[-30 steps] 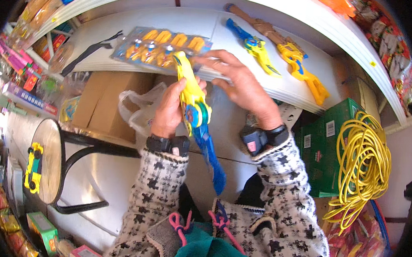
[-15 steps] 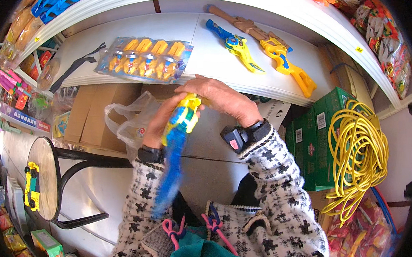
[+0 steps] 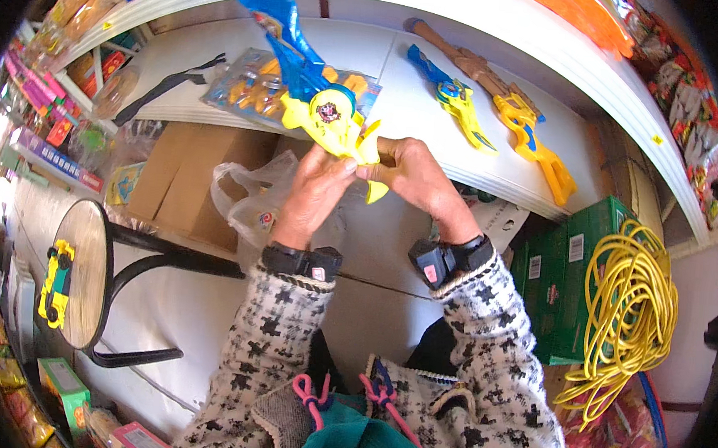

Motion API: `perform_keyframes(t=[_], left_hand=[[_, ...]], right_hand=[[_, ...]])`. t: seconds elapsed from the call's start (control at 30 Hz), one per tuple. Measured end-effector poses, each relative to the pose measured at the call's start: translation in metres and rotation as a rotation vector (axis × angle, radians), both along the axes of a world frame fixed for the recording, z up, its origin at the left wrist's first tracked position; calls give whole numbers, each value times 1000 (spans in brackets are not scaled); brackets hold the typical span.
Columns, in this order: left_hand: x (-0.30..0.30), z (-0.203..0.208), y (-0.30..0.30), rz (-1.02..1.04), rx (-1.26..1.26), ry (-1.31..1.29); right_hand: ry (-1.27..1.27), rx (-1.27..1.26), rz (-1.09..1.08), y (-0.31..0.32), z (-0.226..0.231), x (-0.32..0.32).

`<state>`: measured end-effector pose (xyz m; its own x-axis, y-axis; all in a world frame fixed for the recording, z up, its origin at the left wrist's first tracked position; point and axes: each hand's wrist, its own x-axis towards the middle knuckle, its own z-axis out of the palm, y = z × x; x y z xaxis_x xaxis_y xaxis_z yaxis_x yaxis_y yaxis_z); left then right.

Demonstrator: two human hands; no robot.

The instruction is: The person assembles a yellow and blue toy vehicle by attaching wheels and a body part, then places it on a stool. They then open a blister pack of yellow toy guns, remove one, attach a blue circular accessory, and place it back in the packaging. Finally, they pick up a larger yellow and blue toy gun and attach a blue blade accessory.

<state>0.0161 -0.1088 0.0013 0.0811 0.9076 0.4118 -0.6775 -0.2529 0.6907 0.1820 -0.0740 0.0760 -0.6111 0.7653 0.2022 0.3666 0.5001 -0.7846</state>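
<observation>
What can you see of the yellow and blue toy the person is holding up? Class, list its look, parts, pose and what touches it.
The toy looks like glossy moulded plastic: a yellow body with a round disc at its middle, a yellow handle pointing down to the right, and a long blue part slanting up to the left. It is held in the air in front of the white shelf, tilted. The left hand grips it from below and the right hand holds its handle end.

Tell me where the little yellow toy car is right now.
In the head view, the yellow toy car lies on the round wooden stool at the far left, below the cardboard box.
</observation>
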Motion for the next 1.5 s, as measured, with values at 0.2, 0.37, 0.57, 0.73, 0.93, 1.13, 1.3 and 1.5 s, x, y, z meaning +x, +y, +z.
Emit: perform_keyframes(t=[0.2,0.37,0.57,0.73,0.93,1.13,1.3,1.5], left_hand=[[3,-6,9,68,10,-107],[1,-6,11,129,41,-25],[-11,-2,6,-125,-10,-234],[-9,5,0,-157,-79,-142],[1,17,-5,-152,-107,-71],[-3,12,-4,-124,-132,-87],[-3,11,-3,-144,-106,-102],[3,16,-6,-93,-111,-90]], right_hand=[[-87,126,-54,-9,1,-15],[-140,235,-109,-16,4,-19],[134,372,-312,-9,20,0],[-63,818,-461,-9,23,7],[-121,852,-349,-13,20,-3],[72,487,-156,-8,22,0],[328,36,-91,0,15,-3],[584,10,-221,2,5,-15]])
